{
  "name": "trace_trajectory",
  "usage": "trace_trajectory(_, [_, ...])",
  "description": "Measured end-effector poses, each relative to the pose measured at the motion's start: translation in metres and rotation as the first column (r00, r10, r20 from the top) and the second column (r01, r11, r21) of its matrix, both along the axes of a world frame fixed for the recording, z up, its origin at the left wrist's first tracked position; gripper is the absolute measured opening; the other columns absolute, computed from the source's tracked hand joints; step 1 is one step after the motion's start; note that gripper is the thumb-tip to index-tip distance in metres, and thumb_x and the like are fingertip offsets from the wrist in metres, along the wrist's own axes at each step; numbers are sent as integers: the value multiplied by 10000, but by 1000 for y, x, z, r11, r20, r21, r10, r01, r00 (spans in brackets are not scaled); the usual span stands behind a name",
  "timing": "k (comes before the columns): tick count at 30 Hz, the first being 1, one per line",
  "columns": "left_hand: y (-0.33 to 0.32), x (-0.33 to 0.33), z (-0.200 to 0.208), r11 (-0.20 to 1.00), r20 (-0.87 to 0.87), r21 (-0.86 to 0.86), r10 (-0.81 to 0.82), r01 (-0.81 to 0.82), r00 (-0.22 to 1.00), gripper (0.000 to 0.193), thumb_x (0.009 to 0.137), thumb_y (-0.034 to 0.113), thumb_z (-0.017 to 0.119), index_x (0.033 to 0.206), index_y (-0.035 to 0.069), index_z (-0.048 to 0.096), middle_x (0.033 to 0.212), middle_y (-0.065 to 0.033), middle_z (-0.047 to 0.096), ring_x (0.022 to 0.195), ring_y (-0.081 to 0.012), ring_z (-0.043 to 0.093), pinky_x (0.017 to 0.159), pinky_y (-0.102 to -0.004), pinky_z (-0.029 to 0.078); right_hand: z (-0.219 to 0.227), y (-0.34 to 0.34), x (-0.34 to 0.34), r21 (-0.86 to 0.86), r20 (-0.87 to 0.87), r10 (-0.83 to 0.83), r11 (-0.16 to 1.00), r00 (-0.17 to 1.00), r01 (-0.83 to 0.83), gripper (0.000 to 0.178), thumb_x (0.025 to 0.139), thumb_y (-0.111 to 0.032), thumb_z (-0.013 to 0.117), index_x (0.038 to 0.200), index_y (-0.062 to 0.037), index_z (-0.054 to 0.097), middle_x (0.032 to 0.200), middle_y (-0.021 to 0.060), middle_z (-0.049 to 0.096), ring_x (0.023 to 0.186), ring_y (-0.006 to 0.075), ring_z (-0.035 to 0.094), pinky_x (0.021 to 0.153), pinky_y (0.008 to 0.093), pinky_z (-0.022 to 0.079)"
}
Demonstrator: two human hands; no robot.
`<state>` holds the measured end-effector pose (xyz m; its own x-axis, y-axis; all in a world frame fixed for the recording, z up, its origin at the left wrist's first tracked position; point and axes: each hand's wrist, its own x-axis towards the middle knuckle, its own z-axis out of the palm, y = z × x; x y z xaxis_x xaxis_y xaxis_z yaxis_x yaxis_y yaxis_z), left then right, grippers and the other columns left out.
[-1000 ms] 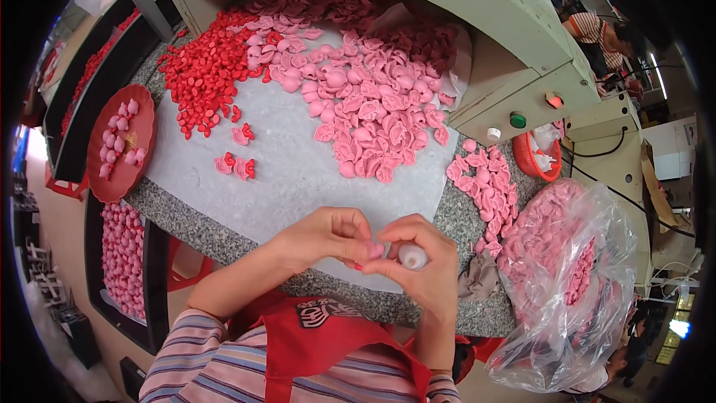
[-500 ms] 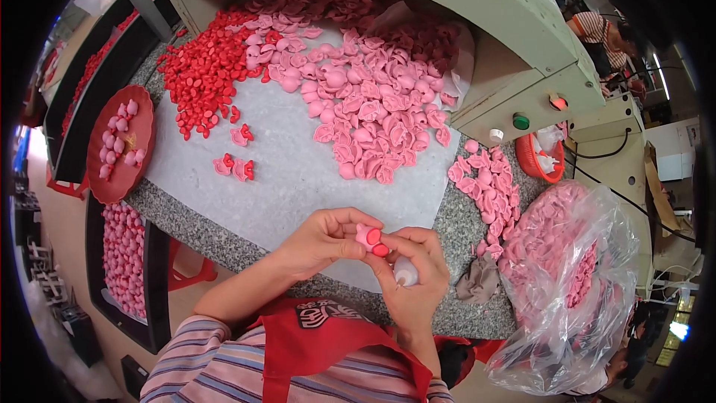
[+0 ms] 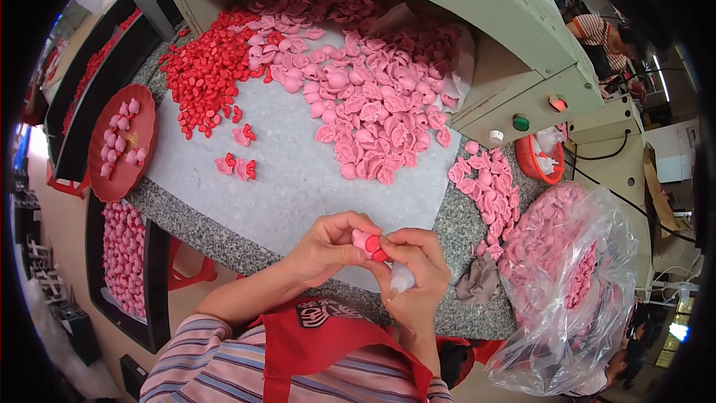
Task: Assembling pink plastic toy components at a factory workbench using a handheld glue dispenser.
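Observation:
Between the thumb and fingers of my left hand (image 3: 328, 248) is a small pink molded piece (image 3: 360, 239). My right hand (image 3: 421, 272) pinches a small red oval piece (image 3: 377, 251) against it. Tucked in the palm of that same hand is a small whitish squeeze bottle (image 3: 401, 277), its narrow tip pointing toward me. Both hands meet just over the table's near edge. Further off, a few pink shells with red pieces attached (image 3: 237, 167) lie on the white sheet (image 3: 291, 194).
Heaped beyond are red pieces (image 3: 205, 75) and pink shells (image 3: 373, 112), partly under a pale green machine housing (image 3: 514, 37). At left are a red dish (image 3: 101, 186) and a filled black crate (image 3: 153, 291). A clear bag (image 3: 567, 343) and grey cloth (image 3: 477, 281) are at right.
The red piece now sits closer against the pink one as my fingers shift slightly. The squeeze bottle has tilted in my right palm, its tip now lower.

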<state>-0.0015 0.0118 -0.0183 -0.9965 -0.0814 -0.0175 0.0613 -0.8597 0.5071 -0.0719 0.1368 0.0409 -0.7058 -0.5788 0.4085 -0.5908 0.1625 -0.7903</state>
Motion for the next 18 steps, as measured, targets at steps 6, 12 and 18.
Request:
trace_trajectory(6, [2, 2, -2, 996, -28, 87, -4, 7, 1000, 265, 776, -1, 596, 1033, 11, 529, 997, -92, 574, 938, -186, 567, 793, -356, 494, 2, 1, 1, 38, 26, 24, 999, 999, -25, 274, 551, 21, 750, 790, -9, 620, 838, 85, 562, 727, 186, 567, 594, 257, 465])
trace_trajectory(12, [3, 3, -1, 993, -11, 114, -16, 18, 1000, 255, 784, 3, 589, 1031, 10, 528, 1001, -101, 576, 939, -199, 570, 790, -362, 497, -1, 2, 1, 46, 9, 21, 999, 1000, -22, 276, 559, 23, 747, 801, -10, 620, 829, 86, 558, 725, 184, 569, 589, 253, 465])
trace_trajectory(18, [9, -2, -1, 948, 37, 306, -106, 90, 994, 295, 790, 215, 630, 1040, 88, 539, 988, -57, 527, 921, -198, 550, 791, -323, 454, -2, -7, 6, -57, 218, -58, 996, 974, 72, 282, 569, 28, 752, 802, -22, 601, 855, 70, 521, 670, 151, 531, 569, 240, 450])
